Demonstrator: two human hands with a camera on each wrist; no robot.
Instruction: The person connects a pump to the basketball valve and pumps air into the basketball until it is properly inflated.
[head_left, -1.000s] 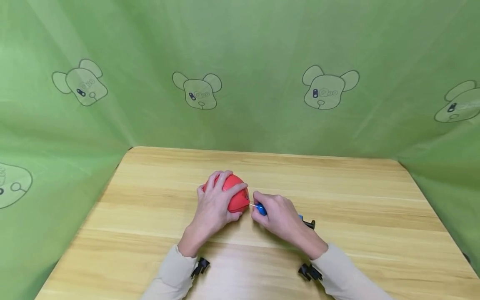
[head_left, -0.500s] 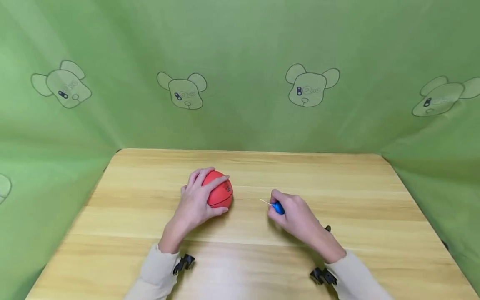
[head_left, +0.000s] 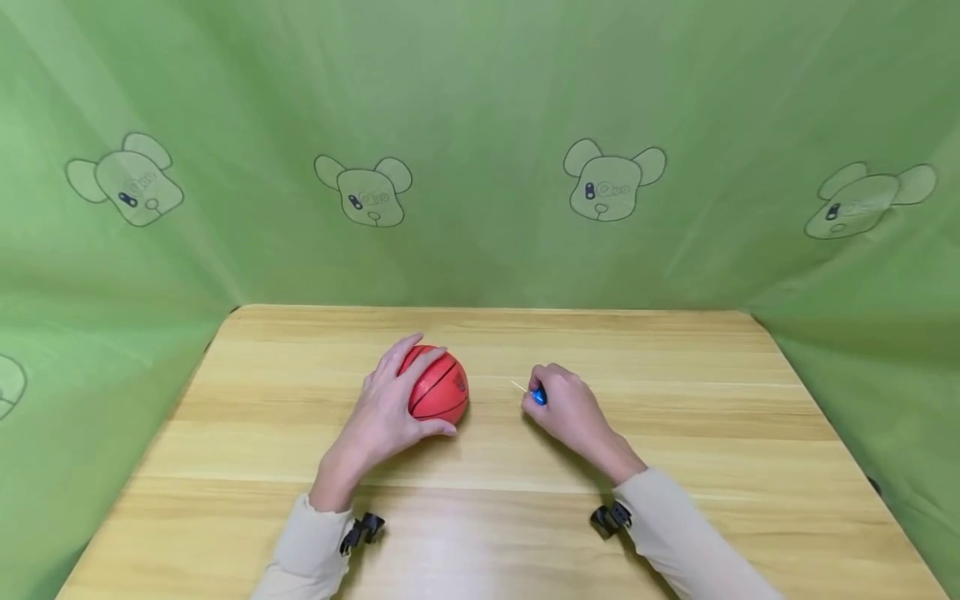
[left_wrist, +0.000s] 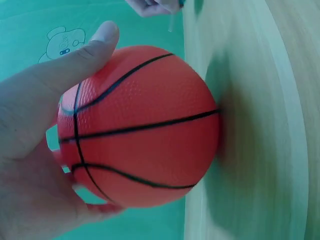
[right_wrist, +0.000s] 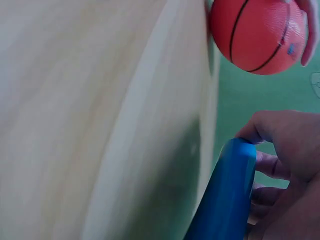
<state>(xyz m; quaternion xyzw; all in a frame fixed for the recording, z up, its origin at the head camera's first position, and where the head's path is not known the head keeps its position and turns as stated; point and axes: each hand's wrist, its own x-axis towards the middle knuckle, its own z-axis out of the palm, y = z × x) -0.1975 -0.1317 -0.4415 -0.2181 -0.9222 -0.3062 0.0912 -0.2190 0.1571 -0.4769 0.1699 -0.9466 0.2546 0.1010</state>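
Note:
A small red basketball (head_left: 442,392) with black seam lines rests on the wooden table. My left hand (head_left: 386,412) holds it from the left side, thumb toward the near side and fingers spread over the far side; in the left wrist view the thumb lies along the ball (left_wrist: 145,130). To the right, my right hand (head_left: 566,408) grips a blue ball pump (head_left: 538,396). Its thin needle (head_left: 518,386) points left toward the ball, apart from it. The pump's blue barrel (right_wrist: 225,195) fills the bottom of the right wrist view; the hand hides most of it in the head view.
The wooden table (head_left: 480,533) spreads around both hands. Green cloth (head_left: 480,258) printed with bear heads hangs behind it and at both sides. Black camera mounts (head_left: 362,532) sit at the cuffs of the light sleeves.
The needle came away from the ball, and my right hand moved right with the pump, then slightly back left. The ball has turned in my left hand, showing different seams.

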